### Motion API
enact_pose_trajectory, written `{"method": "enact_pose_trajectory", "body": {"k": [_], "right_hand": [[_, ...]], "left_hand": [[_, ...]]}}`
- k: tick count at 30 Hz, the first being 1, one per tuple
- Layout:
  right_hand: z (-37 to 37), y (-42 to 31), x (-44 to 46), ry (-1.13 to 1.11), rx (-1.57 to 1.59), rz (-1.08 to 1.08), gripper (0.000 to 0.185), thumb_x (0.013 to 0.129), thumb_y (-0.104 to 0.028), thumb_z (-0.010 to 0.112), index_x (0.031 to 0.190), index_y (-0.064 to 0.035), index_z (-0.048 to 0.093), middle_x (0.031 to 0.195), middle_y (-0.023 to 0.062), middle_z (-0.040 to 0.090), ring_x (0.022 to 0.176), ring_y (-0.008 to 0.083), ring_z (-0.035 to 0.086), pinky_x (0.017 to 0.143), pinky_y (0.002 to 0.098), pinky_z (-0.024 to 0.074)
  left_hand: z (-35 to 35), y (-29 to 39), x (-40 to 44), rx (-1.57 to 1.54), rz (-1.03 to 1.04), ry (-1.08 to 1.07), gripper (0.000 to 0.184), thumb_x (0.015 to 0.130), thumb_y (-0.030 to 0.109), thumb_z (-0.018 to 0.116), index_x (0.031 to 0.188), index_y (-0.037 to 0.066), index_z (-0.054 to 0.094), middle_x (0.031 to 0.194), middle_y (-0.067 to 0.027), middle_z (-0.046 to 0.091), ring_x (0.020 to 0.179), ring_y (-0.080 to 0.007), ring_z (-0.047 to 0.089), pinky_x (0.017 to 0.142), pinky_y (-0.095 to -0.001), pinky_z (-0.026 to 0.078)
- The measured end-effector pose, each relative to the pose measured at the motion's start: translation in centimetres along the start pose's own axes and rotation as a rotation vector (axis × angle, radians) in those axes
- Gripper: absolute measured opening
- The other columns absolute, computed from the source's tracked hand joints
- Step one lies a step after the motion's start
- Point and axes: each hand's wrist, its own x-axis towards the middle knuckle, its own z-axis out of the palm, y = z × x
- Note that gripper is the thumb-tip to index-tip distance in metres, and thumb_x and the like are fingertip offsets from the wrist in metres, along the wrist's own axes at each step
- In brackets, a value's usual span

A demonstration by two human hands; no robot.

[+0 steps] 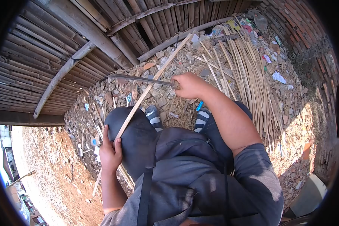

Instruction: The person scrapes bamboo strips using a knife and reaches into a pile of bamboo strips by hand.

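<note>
My right hand [190,86] is closed round the handle of a long machete [139,78]. Its dark blade points left and crosses a long pale bamboo strip [141,100]; whether the edge touches the strip I cannot tell. Over my left knee, my left hand [111,152] holds the strip's near part, thumb on one side and index finger stretched along the other. The strip slants up and away to the right, its far end near the bamboo wall. Part of it is hidden by my left hand.
A pile of split bamboo strips [252,75] lies to the right on rubble and litter. A bamboo-slat wall [45,67] with poles stands ahead and left. A brick wall [309,26] rises at the right. A blue object [199,106] is near my right foot.
</note>
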Motion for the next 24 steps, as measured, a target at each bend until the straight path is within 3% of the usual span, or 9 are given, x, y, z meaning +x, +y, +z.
{"method": "enact_pose_trajectory", "body": {"k": [6, 9, 18, 21, 24], "right_hand": [[0.1, 0.0, 0.0, 0.003, 0.023, 0.013, 0.050, 0.077, -0.020, 0.069, 0.125, -0.0052, 0.068, 0.106, 0.0251, 0.072, 0.101, 0.0416, 0.069, 0.090, 0.0492, 0.0555], [0.7, 0.9, 0.3, 0.054, 0.011, -0.043, 0.050, 0.078, -0.023, 0.072, 0.124, -0.0045, 0.069, 0.089, 0.0222, 0.072, 0.088, 0.0406, 0.071, 0.081, 0.0482, 0.0556], [-0.7, 1.5, 0.3, 0.064, -0.021, -0.057, 0.044, 0.077, -0.022, 0.070, 0.119, -0.0092, 0.070, 0.101, 0.0219, 0.073, 0.100, 0.0396, 0.070, 0.087, 0.0503, 0.0561], [-1.0, 0.0, -0.3, 0.095, -0.154, 0.118, 0.044, 0.078, -0.022, 0.070, 0.120, -0.0102, 0.070, 0.102, 0.0201, 0.073, 0.100, 0.0387, 0.070, 0.087, 0.0504, 0.0564], [-1.8, -1.8, -0.8, 0.009, -0.249, 0.119, 0.044, 0.079, -0.021, 0.070, 0.122, -0.0106, 0.070, 0.106, 0.0191, 0.074, 0.101, 0.0381, 0.071, 0.088, 0.0497, 0.0567]], "left_hand": [[0.0, 0.0, 0.0, -0.001, -0.001, 0.000, 0.070, 0.099, 0.022, 0.063, 0.159, 0.005, 0.031, 0.073, -0.0168, 0.072, 0.066, -0.0367, 0.071, 0.060, -0.0431, 0.053], [0.1, -0.1, 0.0, 0.003, 0.004, 0.009, 0.070, 0.099, 0.022, 0.063, 0.159, 0.006, 0.031, 0.073, -0.0169, 0.072, 0.066, -0.0367, 0.071, 0.060, -0.0432, 0.054], [0.0, -0.2, -0.1, -0.004, -0.007, -0.001, 0.071, 0.098, 0.023, 0.063, 0.160, 0.007, 0.031, 0.075, -0.0168, 0.073, 0.069, -0.0375, 0.072, 0.062, -0.0433, 0.055], [0.3, 0.0, -0.1, 0.005, -0.004, 0.016, 0.071, 0.098, 0.022, 0.063, 0.160, 0.007, 0.031, 0.074, -0.0163, 0.072, 0.069, -0.0374, 0.072, 0.062, -0.0430, 0.054], [0.0, 0.3, 0.0, 0.005, -0.014, 0.006, 0.071, 0.098, 0.023, 0.064, 0.159, 0.006, 0.031, 0.072, -0.0157, 0.072, 0.068, -0.0368, 0.072, 0.062, -0.0426, 0.054]]}}
